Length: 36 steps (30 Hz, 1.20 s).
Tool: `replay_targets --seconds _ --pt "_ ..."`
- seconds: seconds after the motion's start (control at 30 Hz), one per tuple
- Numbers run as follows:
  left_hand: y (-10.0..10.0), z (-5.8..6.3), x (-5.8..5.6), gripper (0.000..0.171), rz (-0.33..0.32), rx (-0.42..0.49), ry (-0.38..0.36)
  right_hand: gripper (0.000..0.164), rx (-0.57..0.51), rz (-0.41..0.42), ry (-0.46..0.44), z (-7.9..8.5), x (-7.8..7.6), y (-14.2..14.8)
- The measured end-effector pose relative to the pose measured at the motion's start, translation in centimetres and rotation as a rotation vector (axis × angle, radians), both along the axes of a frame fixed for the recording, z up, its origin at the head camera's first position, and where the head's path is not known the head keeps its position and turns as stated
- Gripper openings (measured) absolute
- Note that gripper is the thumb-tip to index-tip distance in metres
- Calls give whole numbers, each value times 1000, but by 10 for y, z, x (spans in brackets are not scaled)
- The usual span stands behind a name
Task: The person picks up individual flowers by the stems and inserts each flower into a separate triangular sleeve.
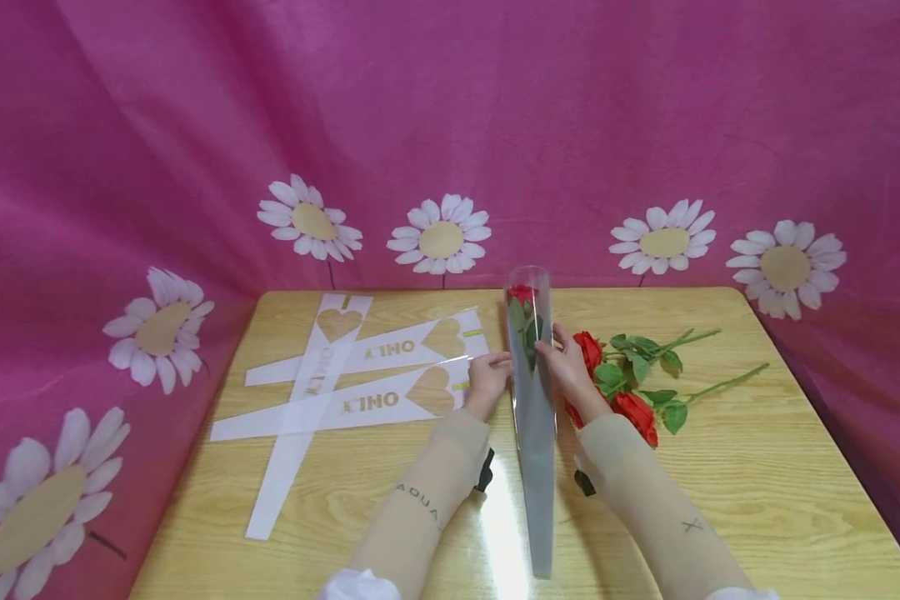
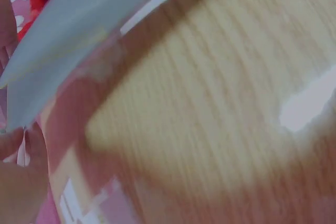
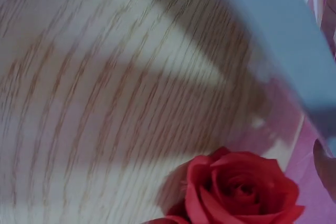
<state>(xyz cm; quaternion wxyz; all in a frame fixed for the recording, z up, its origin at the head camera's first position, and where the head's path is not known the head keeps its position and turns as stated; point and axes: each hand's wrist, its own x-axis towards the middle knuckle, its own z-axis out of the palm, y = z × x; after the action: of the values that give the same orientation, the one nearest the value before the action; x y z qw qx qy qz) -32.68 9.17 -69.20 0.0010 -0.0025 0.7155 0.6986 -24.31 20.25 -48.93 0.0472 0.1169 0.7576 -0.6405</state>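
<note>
A long tapered flower sleeve (image 1: 534,450), grey below and clear at its wide top, stands between my two hands above the table. Inside its top is a red rose (image 1: 523,293) with green leaves. My left hand (image 1: 489,382) pinches the sleeve's left edge between thumb and finger; the left wrist view shows these fingertips (image 2: 32,142) at the grey film. My right hand (image 1: 570,371) holds the right edge, thumb across the front. In the right wrist view only a fingertip (image 3: 325,169) shows beside the sleeve (image 3: 286,30). The rose's lower stem is hidden by the grey film.
Several loose red roses (image 1: 636,415) with green stems lie right of the sleeve, close to my right forearm. On the left, flat white sleeves (image 1: 375,400) with gold hearts and lettering overlap. A pink daisy-print cloth (image 1: 555,142) hangs behind the wooden table (image 1: 780,500).
</note>
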Motion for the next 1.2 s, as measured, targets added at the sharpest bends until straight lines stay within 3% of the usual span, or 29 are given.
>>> replay_targets --seconds 0.03,0.13,0.33,0.47,0.57,0.7,0.73,0.77,0.87,0.97,1.03,1.1,1.13,1.2 --pt "1 -3 0 28 -35 7 -35 63 20 2 -4 -1 -1 1" --pt "7 -14 -1 38 -108 51 -26 64 60 14 -22 -4 -5 4" --pt "14 -4 9 52 -217 145 -56 68 87 31 -73 -11 -13 8" --pt "16 5 14 54 -299 154 -89 69 145 49 -99 -16 -17 11" --pt "18 6 13 56 -350 130 -112 70 180 68 -124 -17 -19 12" --pt "24 -11 2 61 -382 123 -176 68 195 118 -122 -17 -19 13" --pt "26 -11 2 61 -391 120 -188 67 187 127 -109 -20 -19 13" --pt "26 -11 1 59 -399 118 -189 67 208 115 -96 -32 -27 16" --pt "23 10 9 52 -405 112 -205 73 275 89 -54 -79 -53 27" --pt "16 47 26 47 -393 102 -216 87 384 50 -94 -118 -81 38" --pt "13 69 36 49 -387 93 -226 90 416 71 -110 -109 -78 37" --pt "12 82 41 52 -387 84 -255 91 441 83 -161 -101 -76 35" --pt "12 82 41 54 -388 81 -264 90 445 96 -158 -94 -70 32" --pt "12 79 39 57 -386 74 -273 92 473 78 -101 -100 -70 34"
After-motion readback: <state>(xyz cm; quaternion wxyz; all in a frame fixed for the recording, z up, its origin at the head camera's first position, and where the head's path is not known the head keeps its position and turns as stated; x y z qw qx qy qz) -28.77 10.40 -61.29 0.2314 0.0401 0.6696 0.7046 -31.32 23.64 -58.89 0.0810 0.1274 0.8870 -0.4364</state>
